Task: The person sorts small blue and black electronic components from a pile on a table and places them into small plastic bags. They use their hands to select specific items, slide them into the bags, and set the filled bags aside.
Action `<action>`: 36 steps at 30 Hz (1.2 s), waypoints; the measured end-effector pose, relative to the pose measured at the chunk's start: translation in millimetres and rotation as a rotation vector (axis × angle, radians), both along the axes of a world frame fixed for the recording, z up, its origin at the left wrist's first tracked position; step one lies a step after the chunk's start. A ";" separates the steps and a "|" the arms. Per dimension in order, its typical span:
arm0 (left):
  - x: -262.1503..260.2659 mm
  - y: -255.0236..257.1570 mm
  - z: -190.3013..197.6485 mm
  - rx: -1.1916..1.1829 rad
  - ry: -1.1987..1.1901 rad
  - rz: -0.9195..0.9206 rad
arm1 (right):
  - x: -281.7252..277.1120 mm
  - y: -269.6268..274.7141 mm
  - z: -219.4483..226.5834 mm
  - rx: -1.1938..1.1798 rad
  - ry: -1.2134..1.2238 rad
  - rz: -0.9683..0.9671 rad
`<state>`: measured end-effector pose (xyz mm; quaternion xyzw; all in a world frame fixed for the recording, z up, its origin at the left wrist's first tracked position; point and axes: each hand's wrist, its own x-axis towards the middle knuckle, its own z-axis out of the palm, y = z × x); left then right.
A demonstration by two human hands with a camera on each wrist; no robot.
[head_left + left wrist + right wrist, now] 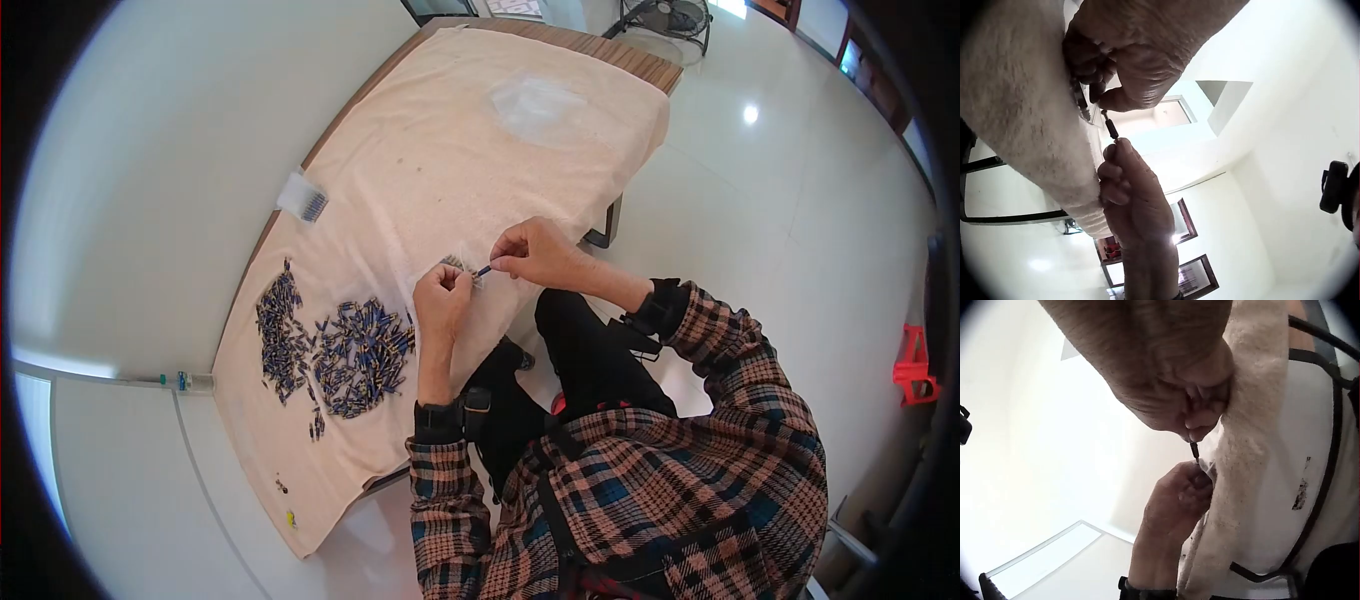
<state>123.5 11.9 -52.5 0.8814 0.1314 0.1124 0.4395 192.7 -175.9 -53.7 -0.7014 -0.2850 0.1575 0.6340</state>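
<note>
My right hand (pixel 543 252) pinches a small dark blue rod (pixel 484 270) between thumb and fingertips; in the left wrist view the rod (pixel 1111 127) shows a brass-coloured end pointing at my other hand. Opposite it, my left hand (pixel 441 302) has its fingers curled at a piece of clear plastic (pixel 1209 467), right by the rod's free end. More small pieces (pixel 454 262) show in the plastic beyond the left fingertips. Both hands are low over the cloth near the table's edge. The left palm is hidden in the head view.
Two piles of like blue rods, one round (pixel 362 358) and one long (pixel 280 335), lie left on the beige cloth (pixel 420 140). A clear case (pixel 303 197) with rods stands at the far edge. A clear plastic sheet (pixel 537 104) lies toward the table's far end.
</note>
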 end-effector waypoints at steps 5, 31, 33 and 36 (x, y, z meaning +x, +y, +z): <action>-0.6 0.3 -0.5 -0.100 0.030 -0.011 | -2.3 1.3 -1.6 -0.073 -0.174 -0.025; -9.7 8.1 -2.8 -0.321 -0.028 -0.144 | -27.3 21.4 -1.2 -0.270 -0.473 -0.115; -10.1 13.1 -1.5 -0.396 -0.095 -0.160 | -30.8 21.9 1.8 -0.284 -0.471 -0.103; -7.0 24.7 2.2 0.232 -0.362 -0.047 | -37.7 23.1 -0.9 -0.268 -0.584 -0.221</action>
